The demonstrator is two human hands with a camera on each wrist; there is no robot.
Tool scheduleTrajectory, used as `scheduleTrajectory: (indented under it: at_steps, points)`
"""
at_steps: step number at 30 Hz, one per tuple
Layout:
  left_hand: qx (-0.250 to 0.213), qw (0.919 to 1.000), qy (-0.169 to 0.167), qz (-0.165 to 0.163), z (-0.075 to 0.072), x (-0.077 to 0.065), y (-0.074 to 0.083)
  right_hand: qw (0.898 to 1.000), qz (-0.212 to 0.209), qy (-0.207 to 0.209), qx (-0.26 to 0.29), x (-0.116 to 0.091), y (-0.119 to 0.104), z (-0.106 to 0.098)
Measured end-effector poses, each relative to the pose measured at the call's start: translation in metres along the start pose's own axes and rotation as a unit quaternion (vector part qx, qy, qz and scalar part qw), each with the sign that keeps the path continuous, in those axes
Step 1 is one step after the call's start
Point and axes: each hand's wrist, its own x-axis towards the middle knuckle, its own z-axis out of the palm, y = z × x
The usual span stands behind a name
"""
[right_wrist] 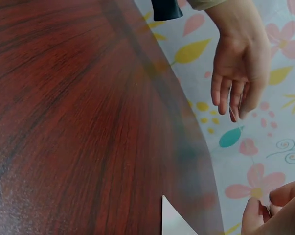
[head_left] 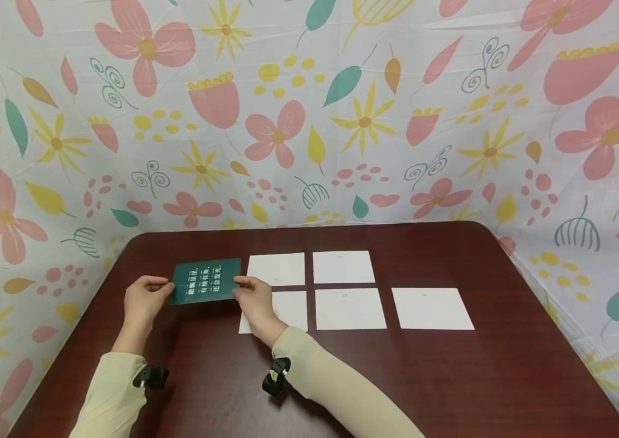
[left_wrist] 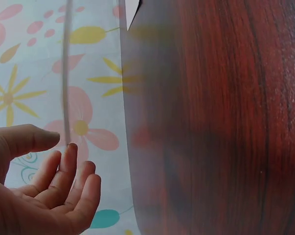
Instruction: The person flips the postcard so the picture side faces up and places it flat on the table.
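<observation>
A dark green card with white printed Chinese characters is held up between both hands, above the left part of the table. My left hand pinches its left edge between thumb and fingers. The right hand pinches the card's right edge and partly covers a white card below it. In the left wrist view the held card appears nearly edge-on, a thin strip by the left thumb. The right wrist view shows part of the right hand at the lower right corner.
Several white cards, among them one at the back and one at the right, lie in two rows on the dark red wooden table. Flower-printed cloth hangs behind and beside the table.
</observation>
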Motion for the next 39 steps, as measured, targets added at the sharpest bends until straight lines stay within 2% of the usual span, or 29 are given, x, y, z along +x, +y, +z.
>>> scheduleTrajectory:
  at_steps: [5,10,22,28,34,39]
  points:
    - [-0.007,0.9994,-0.031,0.011,0.002,0.004,-0.001,0.999,-0.032,-0.001,-0.012,-0.001,0.002,0.001]
    - [-0.003,0.9982,-0.058,0.017,0.002,0.006,-0.001,0.999,-0.037,0.000,-0.027,0.000,0.003,0.000]
    - [0.008,0.9957,-0.088,0.028,-0.002,0.007,-0.004,0.995,-0.062,0.013,-0.083,0.005,0.007,-0.005]
    - [0.046,0.9935,-0.099,0.031,0.000,0.009,-0.009,0.990,-0.066,0.004,-0.125,0.006,0.012,-0.007]
    - [0.092,0.9884,-0.116,0.034,-0.001,0.013,-0.014,0.982,-0.060,-0.030,-0.178,0.005,0.018,-0.008]
    - [0.124,0.9826,-0.135,0.029,-0.003,0.017,-0.017,0.979,-0.048,-0.052,-0.189,0.003,0.024,-0.004]
